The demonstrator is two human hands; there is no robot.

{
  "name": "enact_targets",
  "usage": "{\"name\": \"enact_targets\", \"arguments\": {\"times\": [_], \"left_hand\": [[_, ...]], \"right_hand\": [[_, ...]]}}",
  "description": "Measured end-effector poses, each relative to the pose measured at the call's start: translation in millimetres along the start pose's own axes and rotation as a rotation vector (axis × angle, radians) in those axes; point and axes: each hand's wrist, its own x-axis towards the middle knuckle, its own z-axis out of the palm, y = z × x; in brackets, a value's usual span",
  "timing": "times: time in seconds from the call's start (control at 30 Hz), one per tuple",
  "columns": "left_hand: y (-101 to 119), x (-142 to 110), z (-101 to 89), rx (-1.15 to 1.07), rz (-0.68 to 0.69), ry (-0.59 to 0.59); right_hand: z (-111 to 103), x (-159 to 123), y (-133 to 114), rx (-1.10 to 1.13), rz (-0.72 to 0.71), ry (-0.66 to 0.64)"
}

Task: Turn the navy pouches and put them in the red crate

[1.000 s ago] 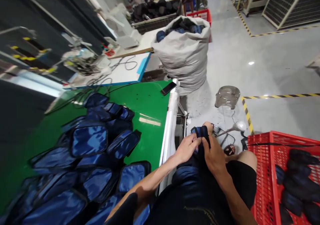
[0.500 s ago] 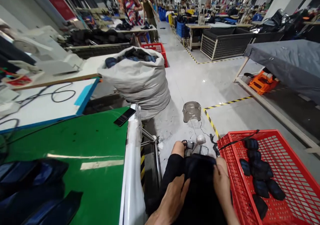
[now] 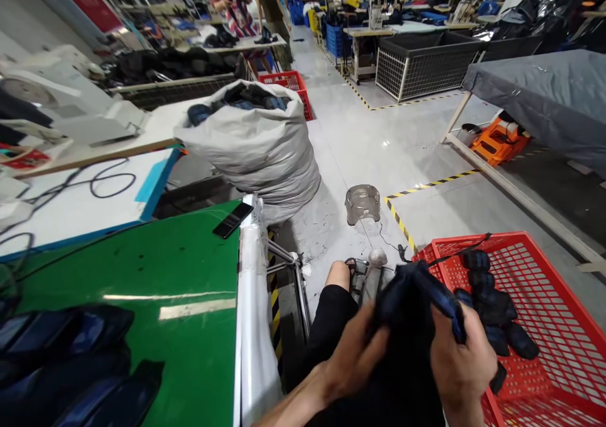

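Observation:
Both my hands grip a dark navy fabric pouch (image 3: 411, 300) over my lap. My left hand (image 3: 355, 357) pinches its left side, fingers closed on the cloth. My right hand (image 3: 461, 357) is wrapped round its right side, beside the red crate (image 3: 558, 326). The pouch is bunched up and raised between my hands. My knee in black shorts (image 3: 331, 313) shows below it.
The red crate holds several dark pouches (image 3: 492, 307). A green table (image 3: 156, 269) on the left carries blue pouches (image 3: 61, 364) and a phone (image 3: 231, 220). A full grey sack (image 3: 255, 149), a clear plastic stool (image 3: 362, 203) and floor tape lie ahead. People stand far back.
My view swung from the green table toward the aisle. My hands lifted the pouch off my lap and shifted it right, nearer the red crate.

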Motion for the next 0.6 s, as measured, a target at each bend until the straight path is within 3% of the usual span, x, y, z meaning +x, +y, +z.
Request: {"name": "enact_targets", "arguments": {"times": [0.07,0.13,0.2,0.3,0.37,0.53,0.6], "left_hand": [[6,13,-7.4,-0.162,-0.063,0.300],[5,27,-16.5,-0.244,-0.096,0.496],[1,41,-27.7,-0.215,-0.127,0.653],[-11,65,-43.7,-0.091,-0.117,0.826],[-23,83,-50.2,-0.034,-0.103,0.829],[-60,122,-46.1,-0.081,-0.194,0.657],[-70,132,-38.2,-0.173,-0.245,0.565]], "right_hand": [[13,3,-24,0.061,-0.234,-0.096],[38,7,-46,0.159,-0.410,-0.288],[67,13,-65,0.283,-0.482,-0.455],[96,23,-78,0.409,-0.457,-0.628],[101,31,-73,0.373,-0.392,-0.615],[96,64,-26,0.027,-0.242,-0.226],[102,80,-2,-0.057,-0.150,-0.206]]}}
